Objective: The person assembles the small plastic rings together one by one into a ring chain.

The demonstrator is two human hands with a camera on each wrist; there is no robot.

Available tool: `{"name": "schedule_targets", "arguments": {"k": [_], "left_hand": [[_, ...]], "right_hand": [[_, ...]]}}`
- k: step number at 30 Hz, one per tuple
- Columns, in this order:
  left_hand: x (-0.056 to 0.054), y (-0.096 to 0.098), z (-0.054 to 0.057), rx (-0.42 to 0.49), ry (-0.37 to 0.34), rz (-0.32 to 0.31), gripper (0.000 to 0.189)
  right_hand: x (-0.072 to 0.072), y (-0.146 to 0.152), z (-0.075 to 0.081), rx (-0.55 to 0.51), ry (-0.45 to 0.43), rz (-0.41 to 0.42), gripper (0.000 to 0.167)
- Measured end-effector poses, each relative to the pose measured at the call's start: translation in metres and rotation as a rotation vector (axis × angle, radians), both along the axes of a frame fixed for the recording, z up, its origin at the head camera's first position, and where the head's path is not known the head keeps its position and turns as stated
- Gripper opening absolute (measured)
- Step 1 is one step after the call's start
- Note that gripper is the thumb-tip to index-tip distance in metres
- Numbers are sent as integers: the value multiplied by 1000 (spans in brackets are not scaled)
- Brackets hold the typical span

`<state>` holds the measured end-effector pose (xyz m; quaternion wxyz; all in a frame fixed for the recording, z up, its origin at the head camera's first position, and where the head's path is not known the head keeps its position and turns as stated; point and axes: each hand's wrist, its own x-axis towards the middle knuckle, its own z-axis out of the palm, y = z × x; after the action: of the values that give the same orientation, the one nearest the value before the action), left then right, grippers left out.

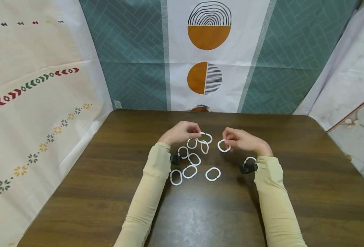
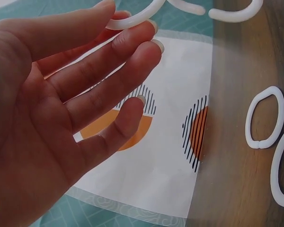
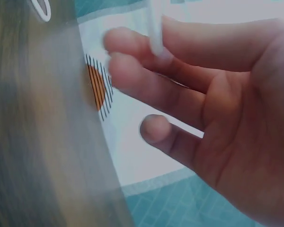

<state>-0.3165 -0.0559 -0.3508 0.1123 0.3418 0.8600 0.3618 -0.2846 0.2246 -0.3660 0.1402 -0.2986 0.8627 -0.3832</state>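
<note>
Above the table, my left hand (image 1: 182, 132) pinches a white plastic C-shaped link (image 1: 211, 138) between thumb and fingertips. A second white link (image 1: 201, 148) hangs from it. In the left wrist view the pinched link (image 2: 137, 20) lies at the thumb tip, and the lower fingers are spread and loosely bent. To the right, my right hand (image 1: 246, 140) pinches a single white link (image 1: 219, 146) by its right side, apart from the left hand's pair. The right wrist view shows this link (image 3: 155, 28) edge-on and blurred between thumb and fingers.
Several loose white links lie on the brown wooden table (image 1: 107, 192) by the left forearm, the nearest link (image 1: 176, 185) at the front. One link (image 1: 212, 180) lies in the middle, and another link (image 1: 249, 158) shows behind the right wrist camera (image 1: 248, 168). Patterned cloths hang around the table.
</note>
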Motion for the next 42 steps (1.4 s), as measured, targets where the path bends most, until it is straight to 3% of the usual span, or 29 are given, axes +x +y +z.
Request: {"name": "schedule_targets", "arguments": {"k": [7,21,32,42], "left_hand": [[3,2,2,-15,10,-13,12],[6,11,4,-50,89,-95,13],[8,18,4,-102,123,-135,15],[6,22,-1,-68,115,-182,13]], "right_hand": [[4,-14,8,-33,134,-40,8],[5,-30,16,49,251,-97,5],[8,-37,16,57,273,-97,5],[8,-42,15,43,309,-110,5]]}}
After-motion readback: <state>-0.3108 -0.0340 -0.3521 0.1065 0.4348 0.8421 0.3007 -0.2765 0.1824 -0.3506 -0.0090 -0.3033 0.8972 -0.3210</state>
